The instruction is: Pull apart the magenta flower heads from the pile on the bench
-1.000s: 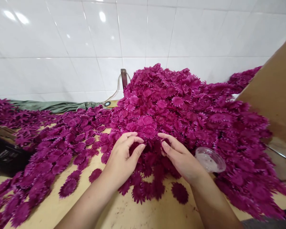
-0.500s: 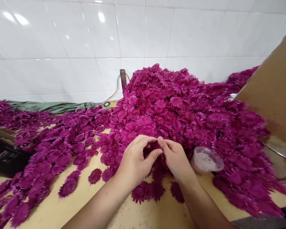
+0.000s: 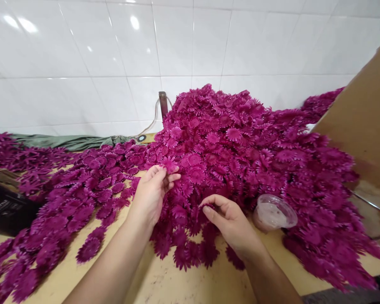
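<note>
A big heap of magenta fabric flower heads (image 3: 237,143) covers the middle and right of the wooden table (image 3: 183,283). My left hand (image 3: 152,192) reaches into the heap's left slope, its fingertips pinched on one flower head (image 3: 170,164). My right hand (image 3: 229,221) sits lower at the heap's front edge, thumb and forefinger closed on a flower petal piece (image 3: 206,207). A clear plastic cup (image 3: 274,213) lies on its side just right of my right hand.
Flatter flower pieces (image 3: 66,202) spread over the table's left side. A brown cardboard sheet (image 3: 364,122) leans at the right. A dark box (image 3: 6,209) sits at the left edge, green cloth (image 3: 69,141) and a cable by the white tiled wall (image 3: 145,55).
My hands were joined at the heap's front. Now the left hand has moved up and left to a flower on the slope, and the right hand has dropped slightly, still pinching.
</note>
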Demonstrator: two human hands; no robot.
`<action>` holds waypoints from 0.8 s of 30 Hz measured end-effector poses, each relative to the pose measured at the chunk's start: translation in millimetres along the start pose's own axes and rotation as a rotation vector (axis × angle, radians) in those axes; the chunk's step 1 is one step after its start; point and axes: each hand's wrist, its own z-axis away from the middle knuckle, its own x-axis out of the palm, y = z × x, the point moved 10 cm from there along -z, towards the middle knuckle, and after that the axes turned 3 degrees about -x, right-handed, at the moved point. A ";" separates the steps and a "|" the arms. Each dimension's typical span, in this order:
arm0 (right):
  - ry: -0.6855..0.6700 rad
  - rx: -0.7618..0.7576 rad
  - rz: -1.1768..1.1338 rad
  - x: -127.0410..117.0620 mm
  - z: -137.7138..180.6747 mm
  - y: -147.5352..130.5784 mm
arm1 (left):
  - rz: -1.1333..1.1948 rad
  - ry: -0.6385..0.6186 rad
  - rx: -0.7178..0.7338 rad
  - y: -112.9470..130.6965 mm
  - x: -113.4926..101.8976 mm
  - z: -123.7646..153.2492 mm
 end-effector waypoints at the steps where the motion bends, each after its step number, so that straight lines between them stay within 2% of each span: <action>1: 0.034 -0.011 -0.017 -4.3 -1.2 -0.9 | -0.064 -0.020 0.028 3.9 1.1 -0.3; 5: 0.136 -0.022 -0.077 -15.6 -6.7 -4.2 | -0.398 -0.066 0.201 14.3 7.6 6.7; 8: 0.167 0.011 -0.016 -17.6 -9.6 -0.4 | -0.592 -0.084 0.361 20.8 16.1 20.9; 13: 0.231 0.016 0.039 -23.3 -11.5 5.3 | -0.802 -0.411 0.443 2.1 58.4 48.9; 15: 0.218 -0.017 0.029 -21.7 -11.6 1.7 | -0.811 -0.445 0.438 -4.1 66.0 52.4; 19: 0.134 -0.065 -0.010 -12.2 -7.6 -7.8 | -0.625 -0.362 0.338 -5.5 59.6 41.0; 22: 0.015 -0.039 -0.032 -0.7 -0.1 -8.8 | -0.379 -0.241 0.176 -4.9 39.5 21.6; 24: -0.041 -0.015 -0.030 2.5 5.8 -7.0 | -0.219 -0.116 0.124 1.1 20.3 9.1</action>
